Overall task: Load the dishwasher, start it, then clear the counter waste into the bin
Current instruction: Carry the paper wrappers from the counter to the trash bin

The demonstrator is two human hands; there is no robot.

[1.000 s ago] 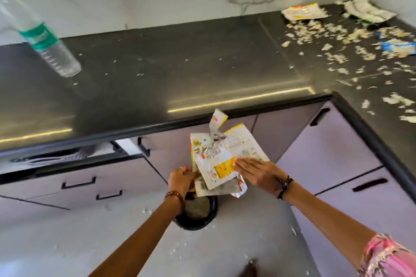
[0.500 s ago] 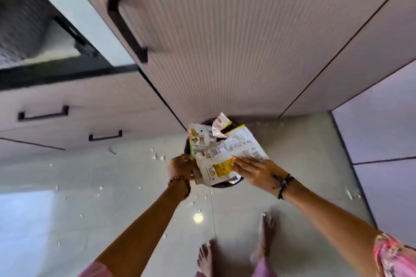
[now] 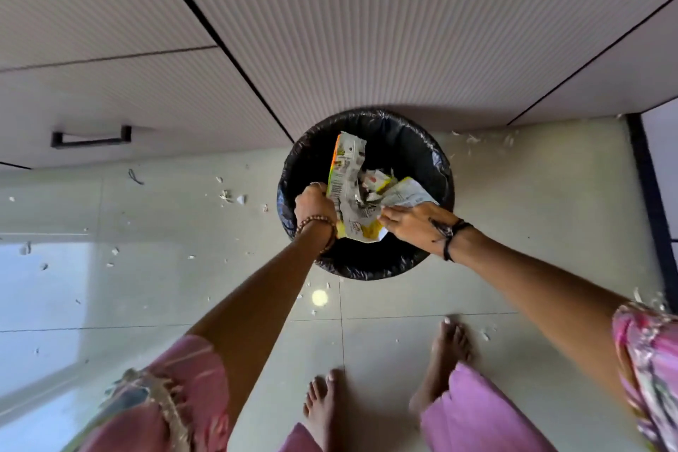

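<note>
**Wrappers going into the bin**

The person is standing barefoot over the bin, a round one lined with black plastic that is sitting on the floor tiles against the cabinet fronts. Both hands are holding a bundle of torn food wrappers directly above the bin's mouth. The left hand is gripping the bundle's left edge with curled fingers. The right hand is lying against the lower right of the wrappers with fingers extended and close together; whether the thumb is pinching from beneath cannot be told.

Judging by the position, the step in hand is the drop itself. To do it well, the person is best off lowering the bundle past the rim before letting go, since these light, crumpled sheets are apt to catch air and slide out sideways. Releasing both hands together, with the right pressing the stack downward, looks like the surest way.

White scraps are lying scattered on the floor beside the bin, so loose bits appear to escape easily; tilting the wrappers inward should keep any crumbs falling into the liner.
</note>
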